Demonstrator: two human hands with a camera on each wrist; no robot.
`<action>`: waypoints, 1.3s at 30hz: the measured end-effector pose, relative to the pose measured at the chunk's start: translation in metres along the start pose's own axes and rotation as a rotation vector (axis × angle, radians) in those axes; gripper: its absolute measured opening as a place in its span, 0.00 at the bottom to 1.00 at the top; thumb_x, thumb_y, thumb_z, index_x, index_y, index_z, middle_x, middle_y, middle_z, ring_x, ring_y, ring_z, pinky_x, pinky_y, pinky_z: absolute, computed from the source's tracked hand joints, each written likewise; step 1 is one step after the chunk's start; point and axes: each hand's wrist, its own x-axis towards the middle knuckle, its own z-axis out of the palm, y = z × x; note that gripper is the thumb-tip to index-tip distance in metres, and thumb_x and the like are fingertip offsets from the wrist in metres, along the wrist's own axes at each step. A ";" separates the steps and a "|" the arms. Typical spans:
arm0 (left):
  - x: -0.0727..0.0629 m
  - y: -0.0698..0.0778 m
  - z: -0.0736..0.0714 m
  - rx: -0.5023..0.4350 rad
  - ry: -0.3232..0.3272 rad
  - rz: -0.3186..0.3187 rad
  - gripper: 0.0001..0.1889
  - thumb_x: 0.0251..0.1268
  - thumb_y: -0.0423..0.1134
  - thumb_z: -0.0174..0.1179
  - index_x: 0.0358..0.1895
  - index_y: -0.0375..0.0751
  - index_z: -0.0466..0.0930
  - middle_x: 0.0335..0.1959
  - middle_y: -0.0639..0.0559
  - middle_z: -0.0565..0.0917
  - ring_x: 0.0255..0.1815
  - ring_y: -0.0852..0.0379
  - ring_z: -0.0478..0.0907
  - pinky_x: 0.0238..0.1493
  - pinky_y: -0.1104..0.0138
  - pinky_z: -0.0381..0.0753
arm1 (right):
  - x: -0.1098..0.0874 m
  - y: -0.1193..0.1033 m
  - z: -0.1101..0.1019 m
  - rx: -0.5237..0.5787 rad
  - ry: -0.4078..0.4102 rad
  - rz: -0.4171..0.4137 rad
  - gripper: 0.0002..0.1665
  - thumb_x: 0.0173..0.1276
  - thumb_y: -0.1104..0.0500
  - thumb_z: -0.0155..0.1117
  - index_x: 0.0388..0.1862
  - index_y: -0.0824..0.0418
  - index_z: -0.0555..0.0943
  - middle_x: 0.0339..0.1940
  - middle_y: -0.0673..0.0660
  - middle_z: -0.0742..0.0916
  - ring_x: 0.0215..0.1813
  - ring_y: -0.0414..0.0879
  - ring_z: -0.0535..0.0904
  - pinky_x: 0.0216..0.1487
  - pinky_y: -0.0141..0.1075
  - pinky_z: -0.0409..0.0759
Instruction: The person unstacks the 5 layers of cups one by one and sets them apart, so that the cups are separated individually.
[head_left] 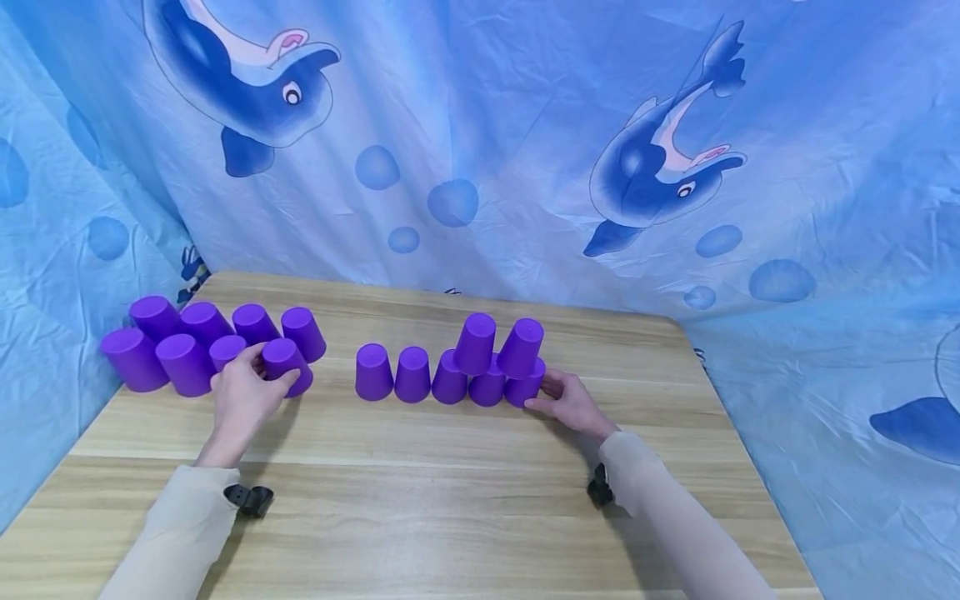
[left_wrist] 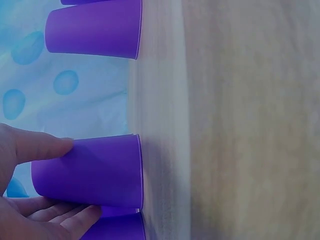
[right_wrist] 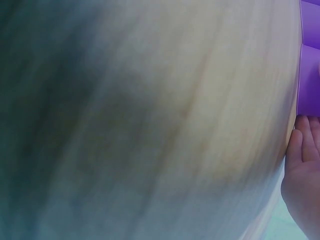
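My left hand (head_left: 246, 392) grips an upside-down purple cup (head_left: 279, 357) at the right front of the left cup group. The left wrist view shows the thumb on one side of this cup (left_wrist: 95, 172) and the fingers on the other, with another cup (left_wrist: 117, 227) close behind it. My right hand (head_left: 573, 402) touches the right end cup (head_left: 523, 390) of a row of upside-down purple cups. Its fingers (right_wrist: 309, 137) extend to that cup's side in the right wrist view. Two cups, one of them an upper cup (head_left: 476, 343), stand on the row's right part.
Several more upside-down purple cups (head_left: 129, 360) stand in two rows at the left of the wooden table (head_left: 435, 492). At the lower row's left end is a single-level cup (head_left: 372, 372). A blue dolphin-print curtain (head_left: 517, 117) hangs behind the table and along its sides.
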 end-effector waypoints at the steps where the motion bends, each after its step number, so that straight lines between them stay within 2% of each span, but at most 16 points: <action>1: 0.000 0.001 0.000 0.002 0.003 0.005 0.34 0.53 0.39 0.70 0.61 0.25 0.69 0.50 0.26 0.77 0.53 0.28 0.71 0.55 0.39 0.62 | 0.000 0.000 0.000 0.000 -0.001 -0.001 0.29 0.59 0.68 0.70 0.59 0.71 0.74 0.56 0.65 0.81 0.61 0.60 0.73 0.66 0.50 0.65; 8: 0.002 0.011 -0.002 -0.007 0.064 0.069 0.37 0.51 0.40 0.71 0.63 0.25 0.68 0.53 0.26 0.75 0.56 0.28 0.69 0.60 0.40 0.57 | -0.001 0.002 -0.002 -0.003 -0.004 -0.010 0.30 0.59 0.69 0.70 0.60 0.71 0.74 0.56 0.65 0.80 0.61 0.60 0.73 0.65 0.51 0.65; 15: 0.003 0.034 -0.010 -0.071 0.107 0.104 0.35 0.52 0.43 0.71 0.63 0.31 0.71 0.58 0.32 0.74 0.58 0.35 0.72 0.60 0.48 0.68 | -0.001 0.002 -0.002 0.003 -0.007 -0.010 0.29 0.59 0.69 0.70 0.60 0.71 0.74 0.56 0.66 0.80 0.61 0.60 0.73 0.66 0.50 0.65; 19: 0.004 0.052 -0.008 -0.129 0.117 0.124 0.35 0.51 0.42 0.72 0.63 0.33 0.71 0.59 0.35 0.75 0.57 0.38 0.73 0.58 0.50 0.72 | -0.002 0.002 -0.002 0.005 -0.004 -0.007 0.29 0.59 0.70 0.70 0.60 0.71 0.74 0.56 0.66 0.80 0.61 0.60 0.73 0.66 0.50 0.65; 21: 0.003 0.063 -0.003 -0.185 0.100 0.145 0.36 0.51 0.41 0.73 0.64 0.33 0.70 0.59 0.36 0.75 0.57 0.37 0.73 0.57 0.50 0.73 | -0.002 0.003 -0.002 0.004 0.000 -0.004 0.30 0.59 0.70 0.70 0.60 0.71 0.74 0.56 0.66 0.80 0.61 0.60 0.73 0.66 0.50 0.65; 26: 0.000 0.090 0.018 -0.296 0.032 0.223 0.36 0.50 0.40 0.74 0.62 0.32 0.71 0.59 0.36 0.76 0.58 0.38 0.73 0.57 0.54 0.74 | 0.004 0.027 -0.002 -0.013 0.023 -0.001 0.31 0.58 0.65 0.72 0.61 0.67 0.74 0.57 0.62 0.81 0.61 0.56 0.74 0.66 0.46 0.66; 28: -0.003 0.101 0.027 -0.301 0.005 0.249 0.35 0.49 0.39 0.75 0.62 0.32 0.72 0.58 0.37 0.77 0.57 0.40 0.74 0.57 0.54 0.75 | 0.007 0.035 -0.001 -0.021 0.034 0.007 0.31 0.57 0.63 0.73 0.61 0.64 0.75 0.56 0.60 0.81 0.60 0.53 0.75 0.65 0.43 0.67; 32: -0.009 0.120 0.043 -0.296 -0.074 0.294 0.36 0.48 0.42 0.75 0.62 0.33 0.72 0.58 0.39 0.77 0.57 0.40 0.75 0.56 0.53 0.75 | 0.007 0.032 0.000 -0.024 0.044 0.024 0.30 0.57 0.62 0.74 0.59 0.60 0.77 0.55 0.56 0.83 0.59 0.49 0.76 0.64 0.41 0.68; 36: -0.014 0.134 0.057 -0.314 -0.171 0.301 0.38 0.49 0.46 0.74 0.63 0.33 0.71 0.59 0.39 0.76 0.58 0.39 0.73 0.58 0.52 0.73 | 0.008 0.032 0.000 -0.026 0.041 0.011 0.30 0.57 0.62 0.73 0.60 0.60 0.77 0.55 0.56 0.82 0.60 0.49 0.75 0.65 0.41 0.68; 39: -0.016 0.144 0.068 -0.325 -0.217 0.298 0.39 0.48 0.47 0.75 0.64 0.34 0.71 0.60 0.38 0.75 0.58 0.39 0.73 0.58 0.52 0.73 | 0.009 0.031 0.000 -0.027 0.035 0.004 0.30 0.58 0.63 0.73 0.60 0.61 0.76 0.56 0.57 0.82 0.60 0.50 0.75 0.65 0.43 0.67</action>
